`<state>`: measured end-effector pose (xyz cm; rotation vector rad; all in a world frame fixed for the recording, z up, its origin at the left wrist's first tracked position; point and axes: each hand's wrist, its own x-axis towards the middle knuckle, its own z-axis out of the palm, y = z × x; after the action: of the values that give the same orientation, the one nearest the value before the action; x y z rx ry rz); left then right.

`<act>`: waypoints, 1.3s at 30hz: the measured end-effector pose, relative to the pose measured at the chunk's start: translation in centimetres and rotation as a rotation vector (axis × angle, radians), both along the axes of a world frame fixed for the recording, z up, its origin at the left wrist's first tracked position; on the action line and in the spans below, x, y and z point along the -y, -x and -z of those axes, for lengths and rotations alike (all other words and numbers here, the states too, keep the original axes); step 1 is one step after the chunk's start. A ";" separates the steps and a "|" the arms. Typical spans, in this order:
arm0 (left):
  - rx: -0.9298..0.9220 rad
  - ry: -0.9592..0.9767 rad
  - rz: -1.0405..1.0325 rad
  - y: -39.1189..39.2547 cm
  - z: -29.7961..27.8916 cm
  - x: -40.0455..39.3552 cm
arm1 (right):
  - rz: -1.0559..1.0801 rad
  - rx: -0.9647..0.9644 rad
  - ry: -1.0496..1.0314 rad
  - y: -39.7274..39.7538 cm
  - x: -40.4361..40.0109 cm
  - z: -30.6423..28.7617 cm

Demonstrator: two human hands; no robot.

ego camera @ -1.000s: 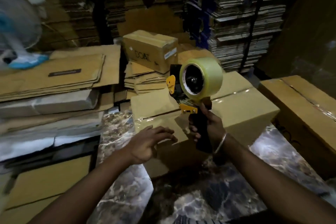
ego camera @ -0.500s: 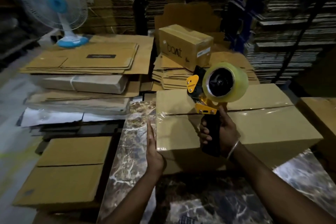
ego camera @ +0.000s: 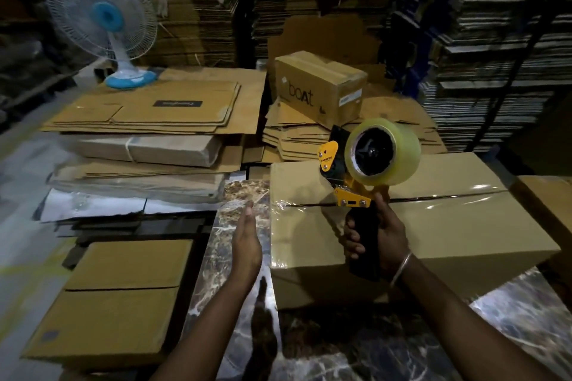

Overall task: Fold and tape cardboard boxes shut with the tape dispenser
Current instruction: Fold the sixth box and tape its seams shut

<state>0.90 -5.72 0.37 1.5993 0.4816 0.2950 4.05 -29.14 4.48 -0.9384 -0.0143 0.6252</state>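
- The right hand (ego camera: 379, 233) gripped the tape dispenser (ego camera: 370, 178) at frame centre, over the taped box (ego camera: 433, 226).
- The left hand (ego camera: 246, 240), fingers straight and pressed together, hovered just left of it.

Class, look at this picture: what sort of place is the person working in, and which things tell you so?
Probably a packing warehouse: flattened cardboard lies in stacks, shelves hold more, and the right hand holds a tape dispenser.
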 end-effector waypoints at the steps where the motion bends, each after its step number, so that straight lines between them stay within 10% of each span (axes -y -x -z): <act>1: 0.008 -0.013 0.049 -0.8 -0.9 -0.1 | 0.005 -0.001 -0.002 0.0 -0.1 -0.1; 6: -0.105 -0.069 0.322 -5.3 -1.6 0.8 | 0.043 -0.002 0.001 0.2 -0.2 -0.5; 17: -0.225 0.455 0.188 -7.0 -1.8 1.1 | 0.070 -0.011 0.029 0.5 -0.3 -0.5; 23: -0.194 -0.790 0.122 -7.6 -1.7 0.0 | 0.094 -0.004 0.052 0.6 -0.3 -0.6; 39: -0.110 -1.260 0.458 -15.6 -3.8 -1.4 | 0.093 0.015 0.059 0.2 -0.6 -0.4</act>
<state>16.51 -4.29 4.19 2.8935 -0.0762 0.1460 3.83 -28.58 4.86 -0.9949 0.0347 0.5353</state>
